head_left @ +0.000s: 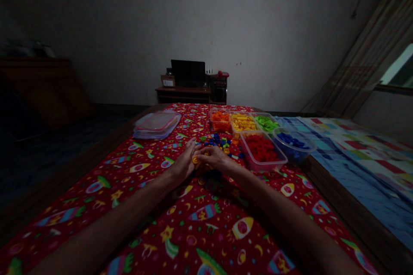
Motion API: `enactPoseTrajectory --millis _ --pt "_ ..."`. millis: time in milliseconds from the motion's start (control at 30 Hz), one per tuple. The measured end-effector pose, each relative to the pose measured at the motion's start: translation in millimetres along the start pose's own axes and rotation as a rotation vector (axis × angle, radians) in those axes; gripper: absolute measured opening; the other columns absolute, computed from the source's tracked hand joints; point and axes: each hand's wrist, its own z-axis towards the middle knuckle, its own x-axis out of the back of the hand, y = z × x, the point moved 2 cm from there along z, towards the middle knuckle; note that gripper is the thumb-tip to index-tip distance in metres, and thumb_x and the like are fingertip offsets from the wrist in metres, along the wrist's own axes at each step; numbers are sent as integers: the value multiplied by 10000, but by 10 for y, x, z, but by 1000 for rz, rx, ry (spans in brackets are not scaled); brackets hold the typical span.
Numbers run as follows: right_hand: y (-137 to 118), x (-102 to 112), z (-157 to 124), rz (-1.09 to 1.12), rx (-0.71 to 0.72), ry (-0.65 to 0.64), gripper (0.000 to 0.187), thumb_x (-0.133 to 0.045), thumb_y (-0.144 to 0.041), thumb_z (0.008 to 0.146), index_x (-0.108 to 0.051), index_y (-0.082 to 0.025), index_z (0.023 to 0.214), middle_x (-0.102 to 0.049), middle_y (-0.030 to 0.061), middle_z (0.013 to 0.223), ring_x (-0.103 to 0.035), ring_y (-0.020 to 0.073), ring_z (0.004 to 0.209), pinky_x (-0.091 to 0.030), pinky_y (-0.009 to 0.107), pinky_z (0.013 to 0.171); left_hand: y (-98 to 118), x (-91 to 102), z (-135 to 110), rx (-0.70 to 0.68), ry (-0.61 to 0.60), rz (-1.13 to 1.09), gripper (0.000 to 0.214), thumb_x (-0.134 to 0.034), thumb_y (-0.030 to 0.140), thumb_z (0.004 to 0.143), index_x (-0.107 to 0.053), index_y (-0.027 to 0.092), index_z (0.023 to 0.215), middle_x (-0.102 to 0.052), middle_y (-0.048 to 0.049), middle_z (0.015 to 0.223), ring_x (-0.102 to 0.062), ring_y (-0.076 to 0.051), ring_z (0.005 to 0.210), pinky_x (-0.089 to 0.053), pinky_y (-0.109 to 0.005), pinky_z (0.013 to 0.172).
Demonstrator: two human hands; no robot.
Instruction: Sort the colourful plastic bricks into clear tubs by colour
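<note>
My left hand (pixel 184 162) is cupped on its side above the red patterned tablecloth (pixel 174 219), palm turned to the right. My right hand (pixel 213 157) meets it from the other side, fingers bent over yellow building blocks (pixel 195 160). The blocks sit between both hands, and part of them is hidden by the fingers. Just beyond lies a loose pile of mixed blocks (pixel 217 139), mostly blue with some green, yellow and orange. Several dark blue pieces (pixel 212 175) lie in shadow below my right hand.
Clear tubs stand at the right: orange blocks (pixel 220 123), yellow blocks (pixel 243 123), green blocks (pixel 266 123), red blocks (pixel 261 148), and blue blocks (pixel 291 140) in a round one. Stacked lids (pixel 157 124) lie at left. A bed (pixel 348 154) adjoins the table's right side.
</note>
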Motion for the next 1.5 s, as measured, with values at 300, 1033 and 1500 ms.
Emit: enactPoseTrajectory --millis 300,1033,1500 --pt "-54 242 -5 240 -36 59 230 -691 -336 684 -597 -137 618 -506 -44 523 -428 54 465 -354 185 480 14 242 220 -340 -21 318 456 -442 490 889 -449 242 1272 -498 -103 1294 -400 -231 1308 -326 -419 1099" --pt "-563 1949 420 -564 -28 624 222 -506 -71 790 -693 -54 908 -676 94 720 -618 114 595 -517 242 619 252 403 223 -265 1 411 342 -581 409 753 -597 162 988 -668 -88 1012 -648 -247 976 -504 -414 901" --pt "-399 733 -107 -822 198 218 237 -476 -117 769 -711 -146 782 -693 44 717 -611 131 644 -406 213 592 633 615 102 -184 -537 1285 288 -631 405 676 -701 216 881 -717 -42 887 -639 -223 827 -482 -262 709"
